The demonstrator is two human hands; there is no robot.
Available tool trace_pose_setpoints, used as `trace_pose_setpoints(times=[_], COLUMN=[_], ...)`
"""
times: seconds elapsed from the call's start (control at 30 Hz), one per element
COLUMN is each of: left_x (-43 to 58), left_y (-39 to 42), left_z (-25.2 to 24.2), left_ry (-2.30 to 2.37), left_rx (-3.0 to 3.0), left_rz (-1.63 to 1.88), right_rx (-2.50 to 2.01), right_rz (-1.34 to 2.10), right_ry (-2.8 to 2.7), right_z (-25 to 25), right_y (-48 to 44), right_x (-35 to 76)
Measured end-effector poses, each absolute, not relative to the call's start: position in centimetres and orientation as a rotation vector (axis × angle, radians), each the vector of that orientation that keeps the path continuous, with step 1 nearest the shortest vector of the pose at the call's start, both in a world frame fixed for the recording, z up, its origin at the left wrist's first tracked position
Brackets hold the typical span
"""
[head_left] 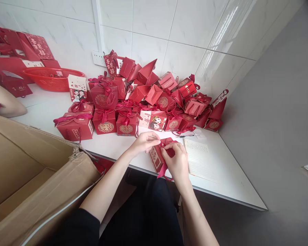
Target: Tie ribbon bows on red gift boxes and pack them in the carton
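Note:
A small red gift box point(156, 160) with white lettering on its side stands at the table's front edge, below my hands. Its red ribbon point(163, 169) runs over the top, and one tail hangs down the front. My left hand point(145, 142) is closed in a pinch on the ribbon at the box's upper left; the exact grip is partly hidden. My right hand point(176, 158) pinches the same ribbon over the top of the box, its fingers covering much of the lid. A twisted red cord handle point(168, 178) shows beneath the right hand.
Many red gift boxes point(105, 127) are heaped along the tiled wall. An open notebook point(201, 159) and a pen point(186, 136) lie right of my hands. A large cardboard carton point(41, 191) stands at left. Farther left are a red basket point(51, 83) and another person's arm point(6, 100).

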State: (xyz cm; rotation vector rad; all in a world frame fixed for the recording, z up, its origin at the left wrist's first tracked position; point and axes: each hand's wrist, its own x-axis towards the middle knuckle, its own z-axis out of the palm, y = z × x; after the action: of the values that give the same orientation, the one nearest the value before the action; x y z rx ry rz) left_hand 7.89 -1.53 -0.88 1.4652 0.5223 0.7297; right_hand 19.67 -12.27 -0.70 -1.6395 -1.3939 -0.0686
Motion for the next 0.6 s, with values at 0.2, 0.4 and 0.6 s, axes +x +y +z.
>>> trace_pose_setpoints(times=[0.2,0.4,0.6], left_x=[7.6,6.8,6.9], left_y=[-2.1,-3.2,-4.0], left_z=[0.0,1.7,1.8], left_ry=[0.573,0.678,0.737], left_rx=[1.602,1.760,1.875], left_rz=[0.750,0.721,0.737], right_rx=[-1.682,-1.615,-1.367], right_rz=[-0.056,-0.196,0.491], right_ry=[-1.414,-1.357,-1.576], right_z=[-0.4,0.0,-2.2], right_y=[-12.8,-15.2,-13.5], right_x=[19.4,23.0,28.9])
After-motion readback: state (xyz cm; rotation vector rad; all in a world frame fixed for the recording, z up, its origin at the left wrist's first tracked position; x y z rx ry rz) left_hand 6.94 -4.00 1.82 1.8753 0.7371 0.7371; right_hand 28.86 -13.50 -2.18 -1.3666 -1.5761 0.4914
